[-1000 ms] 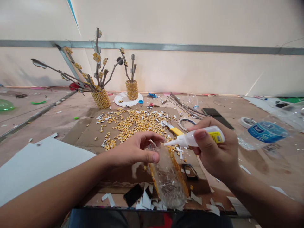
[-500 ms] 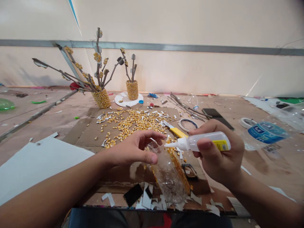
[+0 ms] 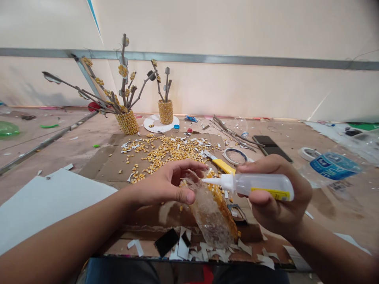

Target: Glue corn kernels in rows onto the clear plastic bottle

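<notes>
My left hand point(image 3: 168, 183) curls around the upper end of a clear plastic bottle point(image 3: 209, 217), thumb on the near side. Corn kernels line the bottle's right side. In my right hand point(image 3: 278, 197) is a white glue bottle point(image 3: 260, 185) with a yellow label, held sideways between thumb and fingers. Its thin nozzle points left, at the top of the clear bottle; whether it touches is too small to tell. Loose corn kernels point(image 3: 168, 152) lie on the cardboard point(image 3: 103, 161) beyond my hands.
A yellow cutter point(image 3: 223, 165) and a tape roll point(image 3: 235, 156) lie behind the glue bottle. Two kernel-covered pots point(image 3: 127, 122) hold branches. A phone point(image 3: 272, 148) and labelled plastic bottle point(image 3: 334, 165) lie at right, white sheet point(image 3: 59, 205) at left.
My right hand has shifted slightly right and down, and the glue bottle has turned so its nozzle sits more level. My left hand stays at the clear bottle, almost unmoved.
</notes>
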Motion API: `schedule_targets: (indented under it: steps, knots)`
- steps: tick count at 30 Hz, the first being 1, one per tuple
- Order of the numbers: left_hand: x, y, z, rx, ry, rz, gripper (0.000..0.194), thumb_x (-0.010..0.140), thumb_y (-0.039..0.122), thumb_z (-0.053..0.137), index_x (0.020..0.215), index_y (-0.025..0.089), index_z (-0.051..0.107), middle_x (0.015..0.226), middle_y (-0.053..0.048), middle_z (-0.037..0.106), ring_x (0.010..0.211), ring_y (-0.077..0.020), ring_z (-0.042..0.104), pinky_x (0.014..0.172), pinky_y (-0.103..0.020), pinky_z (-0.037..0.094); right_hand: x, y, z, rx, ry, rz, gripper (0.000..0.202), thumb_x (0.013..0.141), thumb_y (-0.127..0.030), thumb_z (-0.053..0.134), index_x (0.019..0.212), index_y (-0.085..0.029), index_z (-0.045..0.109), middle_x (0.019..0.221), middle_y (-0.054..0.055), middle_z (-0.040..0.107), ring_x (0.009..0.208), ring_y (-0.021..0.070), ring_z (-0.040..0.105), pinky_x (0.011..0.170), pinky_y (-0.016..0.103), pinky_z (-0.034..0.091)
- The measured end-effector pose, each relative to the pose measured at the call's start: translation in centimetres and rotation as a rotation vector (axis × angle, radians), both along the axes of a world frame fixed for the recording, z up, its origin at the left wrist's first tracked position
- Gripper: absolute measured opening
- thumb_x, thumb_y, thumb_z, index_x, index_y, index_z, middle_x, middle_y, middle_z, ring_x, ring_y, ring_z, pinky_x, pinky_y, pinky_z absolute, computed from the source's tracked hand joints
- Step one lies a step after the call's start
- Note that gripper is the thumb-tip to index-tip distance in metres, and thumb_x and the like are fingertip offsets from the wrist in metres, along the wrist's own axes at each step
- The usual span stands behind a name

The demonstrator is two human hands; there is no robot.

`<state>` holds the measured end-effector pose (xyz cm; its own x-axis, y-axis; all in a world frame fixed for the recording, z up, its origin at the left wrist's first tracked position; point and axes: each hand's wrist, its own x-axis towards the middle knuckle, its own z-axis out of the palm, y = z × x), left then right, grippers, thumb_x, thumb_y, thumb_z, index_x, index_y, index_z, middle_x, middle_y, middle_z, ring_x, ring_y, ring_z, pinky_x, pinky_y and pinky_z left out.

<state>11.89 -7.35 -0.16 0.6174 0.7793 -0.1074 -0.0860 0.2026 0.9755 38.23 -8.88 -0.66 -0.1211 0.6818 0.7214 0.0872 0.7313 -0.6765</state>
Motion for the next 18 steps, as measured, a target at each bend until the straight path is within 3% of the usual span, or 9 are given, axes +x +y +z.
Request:
schedule_targets:
  steps: [13, 18]
  knots:
    - [-0.12, -0.07, -0.01, 0.027, -0.032, 0.014, 0.071, 0.068, 0.044, 0.101, 0.132, 0.027, 0.076, 0.133, -0.010, 0.072, 0.121, -0.0288, 0.065, 0.102, -0.040, 0.052, -0.15, -0.15, 0.70, 0.045, -0.035, 0.040, 0.029, 0.094, -0.052, 0.080, 0.116, -0.034, 0.076, 0.077, 0.002, 0.073, 0.047, 0.0179, 0.058, 0.037, 0.034, 0.043]
    - [-0.10, -0.05, 0.06, 0.023, -0.039, 0.002, 0.071, 0.068, 0.043, 0.101, 0.132, 0.026, 0.076, 0.132, -0.010, 0.071, 0.120, -0.0282, 0.064, 0.100, -0.038, 0.052, 0.20, -0.39, 0.12, 0.066, -0.042, 0.001, 0.033, 0.092, -0.056, 0.079, 0.118, -0.036, 0.076, 0.082, 0.005, 0.073, 0.053, 0.0216, 0.060, 0.040, 0.038, 0.046]
